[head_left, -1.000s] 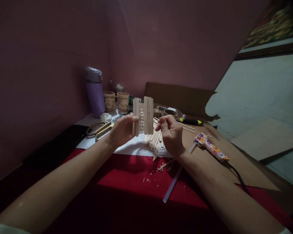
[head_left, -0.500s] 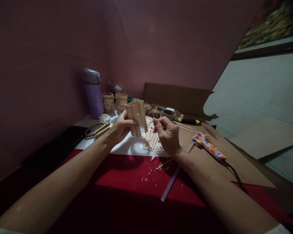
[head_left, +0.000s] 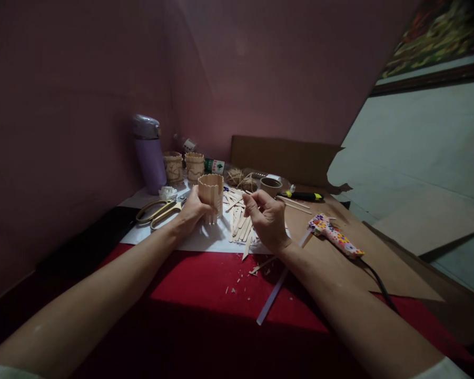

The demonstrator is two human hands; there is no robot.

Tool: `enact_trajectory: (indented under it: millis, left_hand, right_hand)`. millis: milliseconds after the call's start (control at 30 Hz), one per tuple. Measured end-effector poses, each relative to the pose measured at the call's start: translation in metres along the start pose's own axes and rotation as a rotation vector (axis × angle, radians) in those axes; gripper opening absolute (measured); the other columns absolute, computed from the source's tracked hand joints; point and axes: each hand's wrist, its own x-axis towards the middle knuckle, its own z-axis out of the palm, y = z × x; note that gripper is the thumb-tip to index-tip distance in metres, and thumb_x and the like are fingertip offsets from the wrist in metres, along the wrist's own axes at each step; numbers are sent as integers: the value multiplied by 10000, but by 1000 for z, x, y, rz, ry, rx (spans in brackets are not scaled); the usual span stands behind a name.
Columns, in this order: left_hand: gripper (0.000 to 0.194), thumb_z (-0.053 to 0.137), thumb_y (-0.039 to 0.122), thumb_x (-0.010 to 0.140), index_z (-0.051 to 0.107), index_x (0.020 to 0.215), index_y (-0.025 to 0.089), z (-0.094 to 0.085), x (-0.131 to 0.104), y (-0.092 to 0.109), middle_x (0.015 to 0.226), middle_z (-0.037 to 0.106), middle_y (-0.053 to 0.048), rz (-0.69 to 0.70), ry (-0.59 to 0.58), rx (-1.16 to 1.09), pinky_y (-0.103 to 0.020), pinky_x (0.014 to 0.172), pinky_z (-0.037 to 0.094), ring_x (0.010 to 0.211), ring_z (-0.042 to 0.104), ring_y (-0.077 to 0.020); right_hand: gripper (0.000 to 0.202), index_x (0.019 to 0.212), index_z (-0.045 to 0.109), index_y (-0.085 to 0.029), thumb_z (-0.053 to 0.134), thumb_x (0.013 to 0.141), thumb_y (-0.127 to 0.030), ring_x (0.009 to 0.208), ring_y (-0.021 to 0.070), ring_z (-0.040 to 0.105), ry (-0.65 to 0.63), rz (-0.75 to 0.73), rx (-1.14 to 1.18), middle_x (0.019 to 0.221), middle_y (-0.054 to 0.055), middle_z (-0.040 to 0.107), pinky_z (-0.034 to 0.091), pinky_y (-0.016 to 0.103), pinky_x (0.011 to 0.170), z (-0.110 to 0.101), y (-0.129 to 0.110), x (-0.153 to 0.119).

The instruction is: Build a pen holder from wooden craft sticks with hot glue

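My left hand point(head_left: 194, 211) is closed round the left side of a cup covered with wooden craft sticks point(head_left: 210, 190), which stands upright over the white paper with its rim showing. To its right, my right hand point(head_left: 266, 218) has its fingers pinched together; what they hold, if anything, is too small to name. Under and beside that hand lies a pile of loose craft sticks point(head_left: 240, 223) on white paper point(head_left: 193, 242). A flowered glue gun point(head_left: 335, 237) rests on brown cardboard point(head_left: 383, 273) at the right, near my right forearm.
Gold-handled scissors point(head_left: 161, 211), a purple bottle point(head_left: 150, 163) and two decorated stick cups point(head_left: 174, 169) stand or lie at the left. Behind are twine balls point(head_left: 240, 179), a tape roll point(head_left: 270, 185) and a cutter point(head_left: 304, 196). Wood scraps dot the red cloth point(head_left: 205, 295).
The stick cup in my left hand has turned from tilted to upright and moved down and slightly left. My right hand stays pinched, in nearly the same place.
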Motion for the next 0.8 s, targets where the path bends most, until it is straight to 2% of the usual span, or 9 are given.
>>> enact_trajectory:
  millis: [133, 233, 333, 500, 633, 800]
  left_hand:
    - [745, 782, 86, 432, 485, 1107, 185, 1, -3, 5, 932, 605, -27, 14, -36, -42, -301, 698, 463, 833, 574, -198]
    - [764, 835, 203, 523, 467, 1193, 201, 2, -6, 9, 1047, 613, -55, 54, -51, -118, -327, 809, 465, 946, 587, -220]
    - [805, 849, 299, 576, 443, 1267, 232, 2, -7, 10, 1103, 601, -62, 104, 14, -125, -332, 872, 447, 1034, 577, -235]
    - [853, 874, 347, 554, 454, 1287, 236, 1, -3, 9, 1063, 597, -54, 146, 65, -78, -342, 923, 422, 1078, 565, -253]
    - [844, 878, 341, 545, 466, 1273, 234, 2, -2, 9, 1064, 609, -58, 147, 60, -110, -345, 923, 427, 1071, 569, -252]
    - [881, 909, 244, 457, 480, 1226, 227, 4, -5, 9, 1160, 590, -77, 168, 1, -70, -356, 953, 422, 1104, 551, -256]
  right_hand:
    - [328, 655, 548, -204, 552, 921, -396, 484, 98, 464, -5, -9, 3, 533, -19, 555, 347, 231, 485, 0, -1, 0]
    - [328, 657, 550, -205, 552, 920, -401, 497, 102, 484, -7, -9, 2, 540, -17, 564, 355, 229, 490, 0, -1, 0]
    - [322, 662, 558, -207, 553, 918, -403, 500, 105, 494, -7, -4, -1, 540, -17, 569, 361, 227, 489, 0, -2, 1]
    - [311, 664, 566, -206, 561, 910, -397, 492, 107, 499, 2, -7, 1, 535, -16, 571, 371, 226, 482, 0, -1, 0]
    - [320, 656, 565, -207, 558, 910, -400, 489, 104, 496, 0, -7, -12, 536, -13, 574, 363, 223, 475, 1, -1, 0]
    - [319, 662, 571, -206, 561, 911, -406, 495, 107, 505, -4, -8, -10, 540, -13, 575, 378, 227, 492, 1, 0, 0]
